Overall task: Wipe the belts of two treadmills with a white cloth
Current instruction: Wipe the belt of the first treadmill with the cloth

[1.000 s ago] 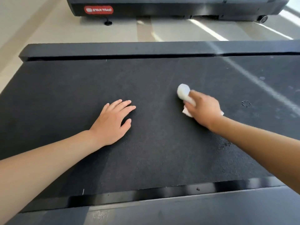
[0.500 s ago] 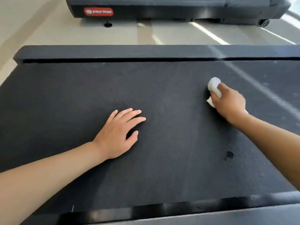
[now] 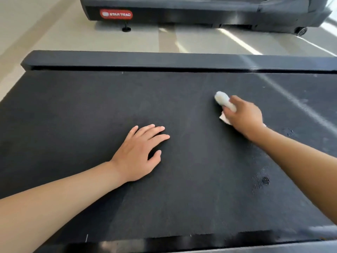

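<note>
Right hand (image 3: 243, 115) grips bunched white cloth (image 3: 224, 101) on belt (image 3: 91, 110), at 2 o'clock from left hand (image 3: 139, 152), which lies flat, fingers spread, bracing. Cloth swung back left since half-second ago: side-to-side strokes. Dark smudges (image 3: 263, 180) at 4 o'clock unwiped. Second treadmill (image 3: 200, 13) at 12 o'clock waits.

Black treadmill belt (image 3: 91, 110) carries L hand (image 3: 138, 154) resting flat, R hand (image 3: 244, 115) pressing white cloth (image 3: 223, 100) onto it; dark smudges (image 3: 263, 180) near R forearm. Pale floor (image 3: 54, 33) bears 2nd treadmill (image 3: 200, 10).
</note>
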